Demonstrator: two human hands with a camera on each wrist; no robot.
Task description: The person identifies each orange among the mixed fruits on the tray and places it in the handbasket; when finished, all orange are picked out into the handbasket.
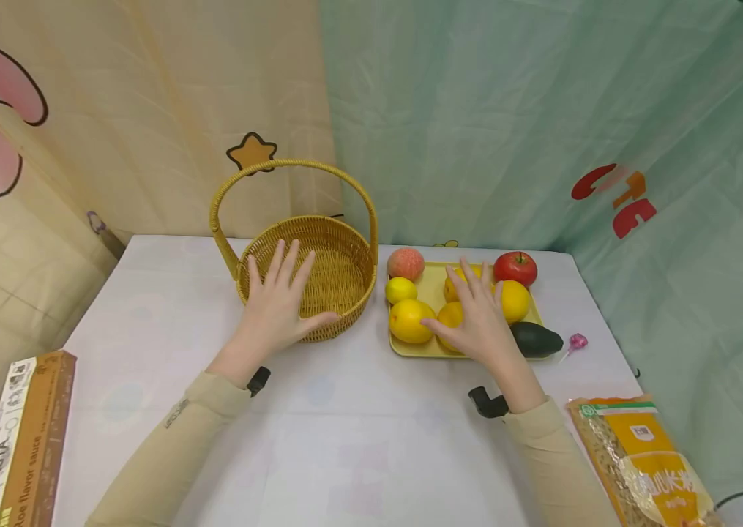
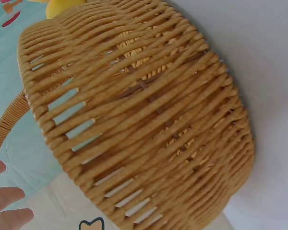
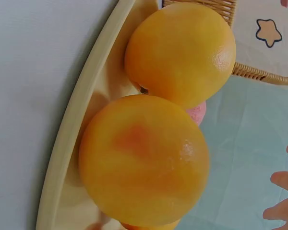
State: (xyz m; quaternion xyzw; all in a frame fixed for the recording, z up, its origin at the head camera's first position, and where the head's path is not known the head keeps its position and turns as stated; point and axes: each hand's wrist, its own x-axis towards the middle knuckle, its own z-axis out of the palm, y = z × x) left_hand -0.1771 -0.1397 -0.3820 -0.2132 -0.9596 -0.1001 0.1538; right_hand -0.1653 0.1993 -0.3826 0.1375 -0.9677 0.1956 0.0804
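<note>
Behind right hand [image 1: 479,320], yellow fruit [image 1: 450,314], partly hidden

A white table surface [image 1: 358,432] with faint pastel patches carries everything; a round wicker basket [image 1: 341,282] stands upright towards the back, its arched handle raised; a shallow yellow tray [image 1: 420,352] lies flat just beside it to the right; a pink-wrapped lollipop [image 1: 578,342] lies just off the tray's right side; a pasta box [image 1: 35,432] rests along the left edge; a bag of grain [image 1: 644,461] lies at the near right.
</note>
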